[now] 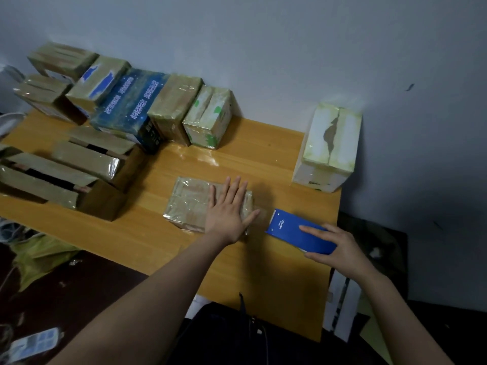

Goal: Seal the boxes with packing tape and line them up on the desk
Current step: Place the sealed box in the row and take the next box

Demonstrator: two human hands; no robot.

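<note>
A small brown box (189, 202) wrapped in shiny tape lies near the middle of the wooden desk (263, 159). My left hand (229, 212) rests flat on its right part, fingers spread. Just to the right, my right hand (340, 248) grips a blue tape dispenser (297, 231) that sits on the desk beside the box. A strip of clear tape seems to run from the dispenser to the box. Several taped boxes (174, 109) stand in a row along the wall. A white taped box (329, 146) stands alone at the far right.
Two open brown cartons (87, 164) with raised flaps sit at the left of the desk. More taped boxes are stacked at the back left (60, 59). A yellow bag (39, 254) lies on the floor at the left. The desk's right edge is close to the dispenser.
</note>
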